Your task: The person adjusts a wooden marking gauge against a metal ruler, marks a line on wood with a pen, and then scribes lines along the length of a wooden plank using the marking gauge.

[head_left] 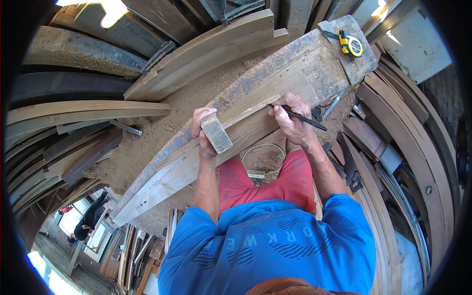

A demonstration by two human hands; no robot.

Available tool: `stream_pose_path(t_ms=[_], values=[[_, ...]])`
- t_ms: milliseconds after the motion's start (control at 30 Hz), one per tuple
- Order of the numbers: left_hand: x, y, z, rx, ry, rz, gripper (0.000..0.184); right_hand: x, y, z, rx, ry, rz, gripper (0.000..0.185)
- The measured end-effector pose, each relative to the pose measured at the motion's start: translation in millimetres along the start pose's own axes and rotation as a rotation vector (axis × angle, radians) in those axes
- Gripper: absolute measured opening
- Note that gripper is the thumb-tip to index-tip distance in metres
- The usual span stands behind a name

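Observation:
My left hand (203,129) is closed around a rectangular wooden block (217,134), its fingers at the block's left side. The block is over a long wooden board (248,129) lying across the bench. My right hand (296,122) pinches a slim, black, pencil-like tool (309,121); its exact kind is unclear. The tool's narrow tip points left, close to a pale narrow strip of wood (250,112) along the board. My legs are below the board, on its near side.
A yellow tape measure (351,45) rests on the bench's far right end (346,27). Sawdust (189,93) covers the ground. Curved planks (206,51) stand behind the bench, and stacked timber (408,137) fills the right. A person in dark clothing (90,216) is at lower left.

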State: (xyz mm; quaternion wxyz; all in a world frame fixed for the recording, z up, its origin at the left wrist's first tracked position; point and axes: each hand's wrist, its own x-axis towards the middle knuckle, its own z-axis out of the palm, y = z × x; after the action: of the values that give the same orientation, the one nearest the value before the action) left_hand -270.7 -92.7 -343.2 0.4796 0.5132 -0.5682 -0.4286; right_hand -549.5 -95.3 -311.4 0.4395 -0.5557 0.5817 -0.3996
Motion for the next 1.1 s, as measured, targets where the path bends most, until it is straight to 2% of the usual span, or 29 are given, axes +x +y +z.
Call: stream_pose_path(t_ms=[367,467,600,700,733,767,833,933,1033,1067,1100], values=[[0.6,0.5,0.8,0.005,0.008,0.007,0.084,-0.2,-1.7,0.5,0.022,0.011,0.0,0.011],[-2.5,-6.5,-2.2,-0.012,0.006,0.009,0.082,-8.8,-3.8,-14.0,0.315,0.065,0.213,0.013],[-2.3,-8.6,-6.0,0.041,0.029,0.015,0.082,-46.7,23.6,-52.2,1.117,0.454,0.355,0.023],[-8.5,-14.6,-7.6,0.112,0.001,0.008,0.081,-112.0,102.3,-78.9,0.956,0.679,0.673,0.029],[-10.8,-18.2,-10.3,0.103,-0.005,-0.003,0.08,-129.3,133.1,-79.1,0.794,0.737,0.885,0.033],[-11.4,-21.1,-9.8,0.036,0.009,-0.019,0.077,-151.9,165.8,-77.2,0.676,0.68,1.034,0.039],[-7.4,-12.8,-3.7,-0.001,-0.007,-0.049,0.087,-202.8,241.2,-66.7,0.431,0.469,1.271,0.045],[-5.7,-14.3,-12.0,-0.108,0.012,-0.135,0.096,-251.1,272.2,-67.6,-0.161,0.075,1.411,0.048],[-4.0,-12.8,-12.3,-0.119,0.016,-0.175,0.097,-302.1,306.2,-75.3,-0.536,-0.081,1.435,0.055],[-4.0,-9.6,-10.9,-0.101,0.015,-0.176,0.097,-315.4,312.4,-82.6,-0.496,-0.068,1.487,0.056],[-3.8,-7.1,-8.9,-0.129,0.056,-0.204,0.088,-323.0,314.4,-92.6,-0.459,-0.051,1.536,0.057]])
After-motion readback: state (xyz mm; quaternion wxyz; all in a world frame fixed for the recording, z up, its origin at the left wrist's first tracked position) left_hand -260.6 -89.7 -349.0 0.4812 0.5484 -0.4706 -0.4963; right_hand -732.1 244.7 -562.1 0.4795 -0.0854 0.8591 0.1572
